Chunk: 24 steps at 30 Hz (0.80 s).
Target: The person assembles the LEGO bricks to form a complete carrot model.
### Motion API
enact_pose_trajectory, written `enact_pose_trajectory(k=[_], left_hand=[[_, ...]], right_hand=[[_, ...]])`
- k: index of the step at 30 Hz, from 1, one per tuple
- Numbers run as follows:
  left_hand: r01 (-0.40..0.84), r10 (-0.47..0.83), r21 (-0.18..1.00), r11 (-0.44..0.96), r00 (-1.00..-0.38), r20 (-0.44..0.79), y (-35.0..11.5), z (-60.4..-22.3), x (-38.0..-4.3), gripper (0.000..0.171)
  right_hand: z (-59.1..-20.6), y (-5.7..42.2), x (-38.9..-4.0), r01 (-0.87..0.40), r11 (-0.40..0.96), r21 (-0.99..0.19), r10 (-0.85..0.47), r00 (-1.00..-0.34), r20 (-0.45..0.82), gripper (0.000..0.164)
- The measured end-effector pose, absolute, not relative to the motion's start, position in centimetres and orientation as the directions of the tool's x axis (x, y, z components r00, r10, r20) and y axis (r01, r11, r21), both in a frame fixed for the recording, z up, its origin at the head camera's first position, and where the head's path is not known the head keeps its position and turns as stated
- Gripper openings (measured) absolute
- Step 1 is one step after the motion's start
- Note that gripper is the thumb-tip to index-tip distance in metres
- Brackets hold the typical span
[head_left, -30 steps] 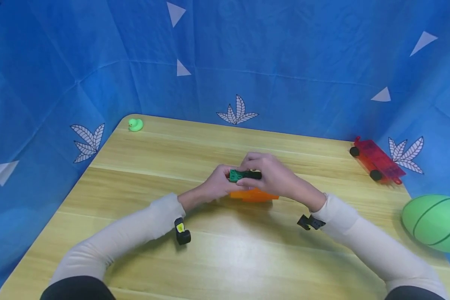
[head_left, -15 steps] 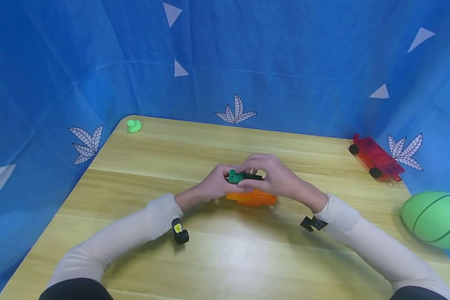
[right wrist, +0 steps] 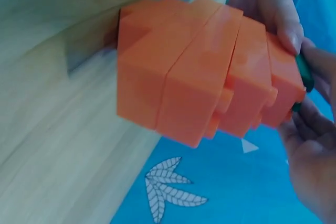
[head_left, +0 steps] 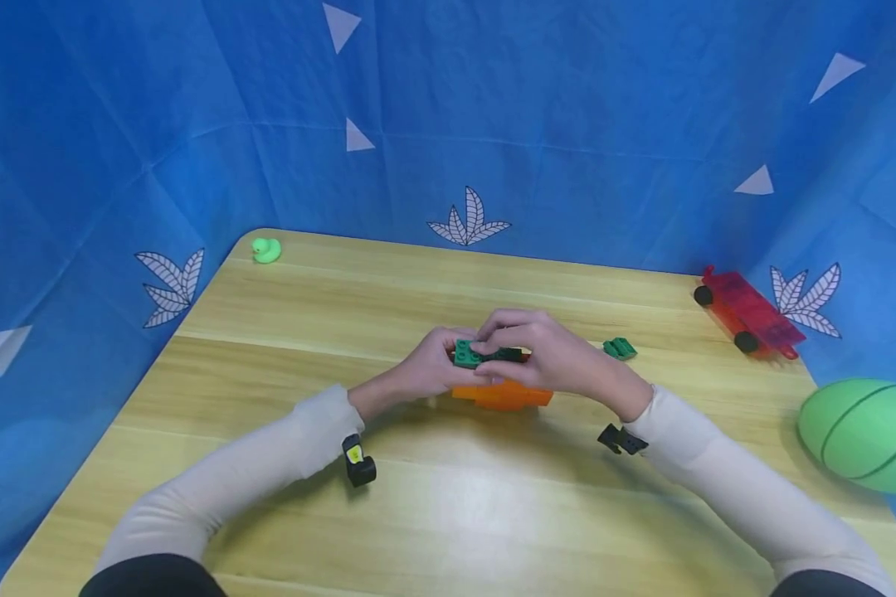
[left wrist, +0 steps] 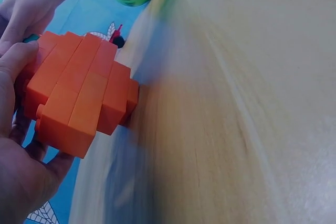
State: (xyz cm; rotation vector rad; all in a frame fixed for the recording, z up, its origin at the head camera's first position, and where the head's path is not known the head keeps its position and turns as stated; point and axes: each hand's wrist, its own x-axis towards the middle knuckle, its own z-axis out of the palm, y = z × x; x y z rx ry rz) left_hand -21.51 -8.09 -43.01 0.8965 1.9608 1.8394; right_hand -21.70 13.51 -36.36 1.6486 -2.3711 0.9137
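Over the middle of the table, my left hand (head_left: 427, 366) grips an orange toy-brick build (left wrist: 79, 90) of stepped, stacked blocks, its thumb and fingers spread around one end. A green toy brick (head_left: 464, 354) with studs sits at the top of the build, beside a darker green part. My right hand (head_left: 551, 352) pinches that green top between thumb and fingers. In the right wrist view, the orange build (right wrist: 194, 66) hangs close to the table, and a bit of green piece (right wrist: 304, 72) shows between the fingers.
A loose green piece (head_left: 620, 348) shows right of my right wrist. A red toy car (head_left: 750, 313) stands at the far right, a green ball (head_left: 862, 435) at the right edge, a small green duck (head_left: 266, 250) at the back left. Blue cloth (head_left: 567, 99) surrounds the wooden table (head_left: 463, 514).
A loose green piece now shows right of the right hand, where bare wood was before. The right fingers have shifted slightly on the green top. The orange build has tilted a little.
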Motion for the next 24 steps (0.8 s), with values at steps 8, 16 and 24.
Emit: enact_pose_trajectory(k=[8, 16, 24], left_hand=[[0.240, 0.632, 0.971, 0.002, -0.753, 0.185, -8.1, -42.7, -21.6, 0.022], [0.265, 0.630, 0.964, 0.026, -0.753, 0.190, -8.2, -42.6, -21.7, 0.019], [0.247, 0.624, 0.968, 0.042, -0.763, 0.168, -8.0, -42.5, -21.6, 0.019]], right_hand=[[-36.1, 15.0, -21.7, -0.897, 0.211, -0.388, -0.874, -0.351, 0.336, 0.037], [-37.0, 15.8, -21.5, -0.916, 0.158, -0.370, -0.864, -0.310, 0.397, 0.041], [-37.1, 16.7, -21.0, -0.877, 0.221, -0.428, -0.846, -0.391, 0.364, 0.043]])
